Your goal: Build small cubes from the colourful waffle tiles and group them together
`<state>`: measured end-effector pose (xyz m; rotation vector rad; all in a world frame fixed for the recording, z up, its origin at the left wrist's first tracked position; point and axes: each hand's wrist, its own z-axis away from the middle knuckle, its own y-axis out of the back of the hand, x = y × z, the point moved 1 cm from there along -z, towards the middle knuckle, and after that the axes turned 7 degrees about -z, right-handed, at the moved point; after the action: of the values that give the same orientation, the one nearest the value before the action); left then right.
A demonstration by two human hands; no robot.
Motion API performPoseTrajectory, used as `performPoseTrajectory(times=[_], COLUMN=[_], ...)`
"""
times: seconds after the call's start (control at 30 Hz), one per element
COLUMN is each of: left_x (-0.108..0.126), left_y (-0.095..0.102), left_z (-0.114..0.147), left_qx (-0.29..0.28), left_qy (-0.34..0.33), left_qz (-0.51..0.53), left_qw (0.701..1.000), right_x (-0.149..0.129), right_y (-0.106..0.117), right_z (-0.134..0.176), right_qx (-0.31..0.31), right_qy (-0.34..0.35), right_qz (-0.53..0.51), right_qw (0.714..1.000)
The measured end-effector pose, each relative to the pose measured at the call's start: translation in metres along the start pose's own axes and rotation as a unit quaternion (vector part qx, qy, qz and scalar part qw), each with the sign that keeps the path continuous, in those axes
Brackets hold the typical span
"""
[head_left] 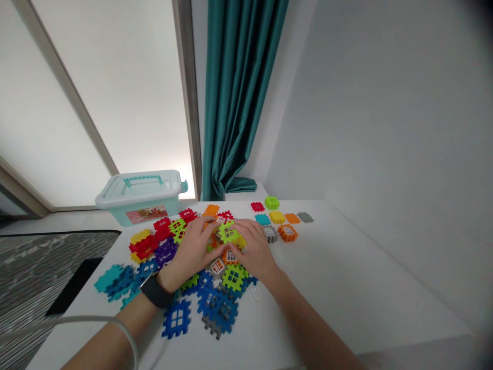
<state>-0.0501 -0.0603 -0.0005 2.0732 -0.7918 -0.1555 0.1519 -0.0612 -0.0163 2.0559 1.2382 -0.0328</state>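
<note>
Two bare hands brought close together, thumbs nearly meeting, forearms angled in from both sides
The left forearm (113, 334) rises from the lower left and slants to the right, leading through the left wrist (167, 279) into the left hand (194, 241), its back turned up, fingers bent forward and left thumb (219, 251) stretched inward; how firmly its fingertips press is hard to tell. The right forearm (304, 318) comes from the lower right, slanting left, and the right hand (256, 249) mirrors the pose, back upward, fingers reaching inward and right thumb (234, 251) set opposite them in a light pinch
</note>
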Motion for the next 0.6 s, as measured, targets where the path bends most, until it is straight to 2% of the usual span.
performPoseTrajectory(times=[0.17,0.33,0.6], left_x=[0.014,0.027,0.04], left_y=[-0.012,-0.036,-0.072], left_z=[-0.021,-0.038,-0.063], left_qx=[-0.083,-0.168,-0.221], left_qy=[-0.02,-0.064,-0.146], left_qz=[0.015,-0.009,0.024], left_qw=[0.996,0.984,0.964], right_x=[0.017,0.047,0.091], right_y=[0.021,0.045,0.069], right_z=[0.009,0.023,0.034], right_qx=[0.022,0.054,0.059], right_qy=[-0.024,-0.057,-0.102], right_qz=[0.036,0.065,0.092], right_qw=[0.999,0.995,0.989])
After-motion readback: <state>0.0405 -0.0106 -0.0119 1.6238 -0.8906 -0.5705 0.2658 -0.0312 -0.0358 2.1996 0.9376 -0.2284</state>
